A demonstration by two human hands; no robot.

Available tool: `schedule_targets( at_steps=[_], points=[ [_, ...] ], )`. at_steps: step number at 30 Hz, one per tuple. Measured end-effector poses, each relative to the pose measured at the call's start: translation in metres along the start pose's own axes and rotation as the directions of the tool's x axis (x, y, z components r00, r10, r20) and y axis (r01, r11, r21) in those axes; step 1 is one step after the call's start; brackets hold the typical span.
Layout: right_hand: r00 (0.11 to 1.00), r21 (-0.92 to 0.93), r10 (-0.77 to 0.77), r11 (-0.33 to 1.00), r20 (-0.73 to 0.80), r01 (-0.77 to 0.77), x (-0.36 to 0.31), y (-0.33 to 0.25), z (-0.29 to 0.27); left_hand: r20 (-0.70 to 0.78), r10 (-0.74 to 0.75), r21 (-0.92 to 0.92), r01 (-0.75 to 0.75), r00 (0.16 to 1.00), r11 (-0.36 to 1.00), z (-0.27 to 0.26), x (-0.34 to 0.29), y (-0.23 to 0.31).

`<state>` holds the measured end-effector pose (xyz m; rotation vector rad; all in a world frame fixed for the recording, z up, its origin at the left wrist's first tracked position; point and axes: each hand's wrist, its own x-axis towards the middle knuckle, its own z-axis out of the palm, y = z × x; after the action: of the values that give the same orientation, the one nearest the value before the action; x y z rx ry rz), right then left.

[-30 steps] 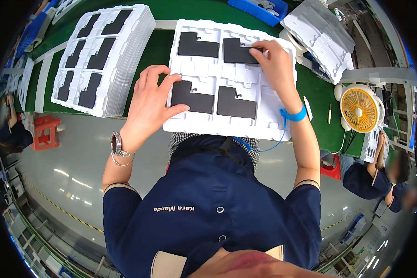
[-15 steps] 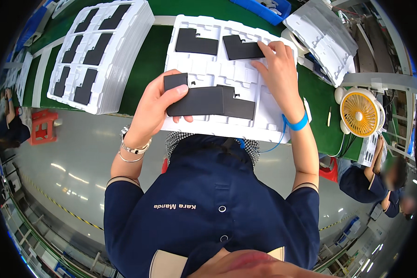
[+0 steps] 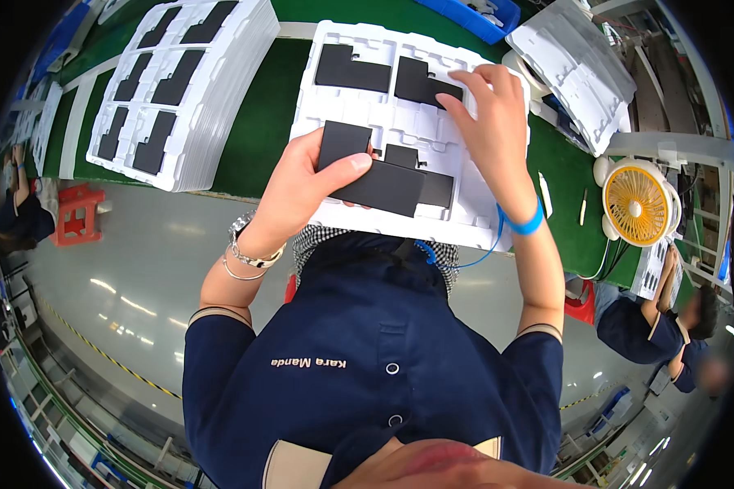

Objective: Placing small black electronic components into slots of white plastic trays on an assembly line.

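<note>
My left hand point(image 3: 298, 183) grips a flat black L-shaped piece point(image 3: 375, 186), thumb on top and fingers underneath, over the near part of a white moulded tray point(image 3: 477, 216). Beneath it, another black L-shaped piece point(image 3: 439, 191) lies in the near right pocket, partly covered. At the far right, a third such piece point(image 3: 414, 80) sits in its pocket. My right hand point(image 3: 497, 122) hovers at that piece's right end, thumb and fingers apart, holding nothing; whether a fingertip touches it I cannot tell. One more black piece point(image 3: 347, 72) rests in the far left pocket.
Left of the tray stands a tall stack of white trays point(image 3: 212, 106), its top one loaded with several black pieces. To the right are a yellow-and-white fan point(image 3: 634, 205), a pen-like tool point(image 3: 582, 207) and clear plastic trays point(image 3: 575, 73). A blue bin point(image 3: 473, 18) stands behind.
My left hand has moved right and turned the held piece, covering more of the near right one. My right hand has let go of the far right piece; its fingers have spread.
</note>
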<state>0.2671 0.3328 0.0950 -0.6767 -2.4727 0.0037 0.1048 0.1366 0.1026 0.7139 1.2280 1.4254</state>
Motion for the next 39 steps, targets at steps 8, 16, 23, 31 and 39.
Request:
schedule_targets(
  at_steps=[8,16,23,31,39],
  points=[
    [0.962,0.691,0.033,0.69,0.27,-0.217,-0.019,-0.065,-0.043,-0.032,0.224,0.392,-0.194,0.974,0.899,0.011,0.001,-0.001],
    [0.965,0.696,0.068,0.679,0.255,-0.232,-0.025,-0.072,-0.041,-0.012,0.267,0.512,-0.223,0.964,0.83,0.018,-0.002,0.001],
    [0.967,0.735,0.102,0.633,0.233,-0.244,-0.027,-0.074,-0.037,-0.003,0.258,0.496,-0.223,0.966,0.839,0.022,-0.002,0.002],
    [0.925,0.836,0.192,0.396,0.328,-0.379,-0.037,-0.071,-0.026,-0.018,0.245,0.406,-0.216,0.969,0.888,0.021,0.001,0.0],
    [0.893,0.856,0.228,0.27,0.388,-0.44,-0.037,-0.079,-0.03,0.004,0.262,0.406,-0.241,0.965,0.881,0.02,0.002,-0.006]
  ],
)
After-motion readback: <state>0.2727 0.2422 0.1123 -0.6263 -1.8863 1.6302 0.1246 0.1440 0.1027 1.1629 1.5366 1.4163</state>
